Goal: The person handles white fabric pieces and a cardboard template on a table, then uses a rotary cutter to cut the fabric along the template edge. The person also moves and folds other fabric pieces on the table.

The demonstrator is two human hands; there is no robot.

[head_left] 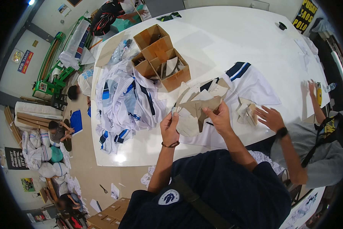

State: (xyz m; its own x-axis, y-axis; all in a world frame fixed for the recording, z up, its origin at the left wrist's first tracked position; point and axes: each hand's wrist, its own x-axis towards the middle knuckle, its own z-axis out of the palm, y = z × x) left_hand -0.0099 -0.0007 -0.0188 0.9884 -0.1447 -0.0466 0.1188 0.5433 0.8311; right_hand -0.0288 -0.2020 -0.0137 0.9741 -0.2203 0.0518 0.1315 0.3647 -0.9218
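Observation:
Over the white table, both my hands hold a loose bunch of brown and off-white cut card pieces [201,107], shaped like sewing patterns. My left hand [170,128] pinches the bunch at its left edge. My right hand [219,117] grips it from the right, thumb on top of a brown piece. Beneath lies a white garment [257,86] with navy and blue stripes. A smaller stack of card pieces [246,112] rests right of my right hand, beside the spread hand [270,117] of another person wearing a dark watch. A small dark stick-like item [209,123] lies below the bunch.
Cardboard boxes [175,82] with more card pieces stand behind my hands. Left of them is a heap of white and blue garments [120,95]. A yellow tool [319,95] and a small black round object [282,26] lie far right. Other people work around the room.

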